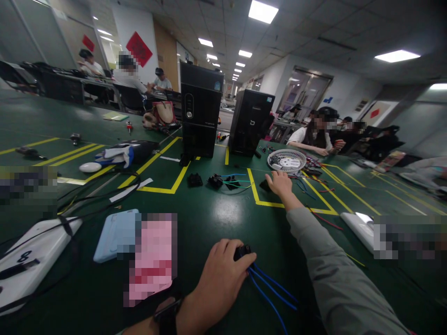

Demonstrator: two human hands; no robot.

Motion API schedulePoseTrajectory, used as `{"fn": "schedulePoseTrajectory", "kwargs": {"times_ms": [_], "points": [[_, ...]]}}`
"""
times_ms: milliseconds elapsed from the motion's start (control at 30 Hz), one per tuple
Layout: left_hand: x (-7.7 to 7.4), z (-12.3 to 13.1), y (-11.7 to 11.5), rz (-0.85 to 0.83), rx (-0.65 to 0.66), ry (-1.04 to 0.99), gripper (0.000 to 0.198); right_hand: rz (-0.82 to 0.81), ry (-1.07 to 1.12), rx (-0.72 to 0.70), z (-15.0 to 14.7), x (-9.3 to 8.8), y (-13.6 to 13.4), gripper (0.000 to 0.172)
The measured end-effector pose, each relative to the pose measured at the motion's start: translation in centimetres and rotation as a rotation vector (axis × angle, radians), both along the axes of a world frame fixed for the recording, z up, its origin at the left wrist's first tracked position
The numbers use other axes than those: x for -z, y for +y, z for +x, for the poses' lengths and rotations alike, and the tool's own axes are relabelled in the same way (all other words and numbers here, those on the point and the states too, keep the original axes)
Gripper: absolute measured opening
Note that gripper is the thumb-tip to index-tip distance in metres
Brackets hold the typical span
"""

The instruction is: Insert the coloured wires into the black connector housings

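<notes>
My left hand is closed around a small black block low over the table's near side. Several blue wires run from the block toward the lower right. Farther out, my right hand stretches forward with its fingers apart, just in front of a round white basket. A dark part lies beside its thumb; whether they touch I cannot tell. Left of it are more black parts, some with blue and green wires, and another black block.
Two black computer towers stand at the back of the green table. A light blue case and a blurred pink item lie at left, near a white panel and black cables. A person sits across at right.
</notes>
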State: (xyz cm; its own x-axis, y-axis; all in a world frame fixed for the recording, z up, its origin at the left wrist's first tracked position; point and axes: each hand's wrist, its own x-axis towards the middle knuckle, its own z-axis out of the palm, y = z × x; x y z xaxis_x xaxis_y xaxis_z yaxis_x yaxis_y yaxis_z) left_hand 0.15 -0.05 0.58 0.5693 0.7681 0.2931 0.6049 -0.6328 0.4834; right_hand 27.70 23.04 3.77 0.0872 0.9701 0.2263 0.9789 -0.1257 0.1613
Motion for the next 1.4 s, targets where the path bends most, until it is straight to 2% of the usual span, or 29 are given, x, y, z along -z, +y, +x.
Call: {"fn": "schedulePoseTrajectory", "kwargs": {"times_ms": [67, 167, 367, 667, 833, 1000, 1133, 1267, 1400], "points": [[0.0, 0.0, 0.0, -0.001, -0.002, 0.003, 0.046, -0.06, 0.005, -0.072, 0.7, -0.2, -0.3, 0.049], [0.0, 0.0, 0.0, 0.002, -0.003, 0.005, 0.046, -0.156, 0.02, -0.123, 1.7, -0.2, -0.6, 0.054], [-0.1, 0.0, -0.1, 0.014, -0.003, 0.015, 0.046, -0.156, 0.023, 0.009, 2.0, 0.5, -1.3, 0.068], [-0.1, 0.0, -0.1, 0.004, -0.006, 0.022, 0.043, -0.081, 0.031, 0.044, 1.0, 0.3, -1.6, 0.062], [0.0, 0.1, -0.1, 0.004, -0.011, 0.015, 0.041, 0.093, 0.06, -0.077, -1.7, -0.3, -2.0, 0.044], [0.0, 0.1, -0.1, 0.001, -0.01, 0.018, 0.042, 0.117, 0.135, -0.249, -6.4, -0.3, -1.3, 0.033], [0.2, 0.1, -0.1, 0.006, -0.014, 0.024, 0.041, 0.074, 0.206, -0.21, -8.9, -0.1, 0.0, 0.031], [0.4, 0.2, -0.2, 0.012, -0.02, 0.02, 0.039, 0.027, 0.24, -0.137, -9.6, 0.2, 0.9, 0.029], [0.6, 0.3, -0.2, 0.036, -0.024, 0.011, 0.037, 0.01, 0.242, -0.184, -9.8, 0.8, 0.6, 0.032]]}}
